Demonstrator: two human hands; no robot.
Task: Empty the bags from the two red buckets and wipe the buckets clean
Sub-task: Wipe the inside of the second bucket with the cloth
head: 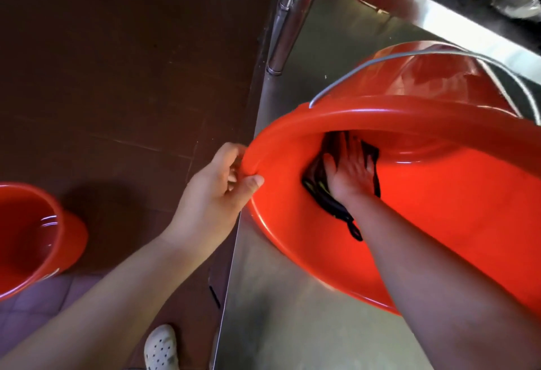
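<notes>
At four o'clock, your tipped red bucket [439,223] lies on its side on the steel table [292,325]. The second bucket [29,238] stands on the floor at eight o'clock. Your left hand [216,191] pinches the tipped rim; your right hand [351,170], fingers flat, presses a dark cloth [319,191] inside.

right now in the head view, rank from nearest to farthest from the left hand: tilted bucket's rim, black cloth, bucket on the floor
1. tilted bucket's rim, in the left hand itself.
2. black cloth, to the right inside that bucket, under the right hand.
3. bucket on the floor, far left.
</notes>
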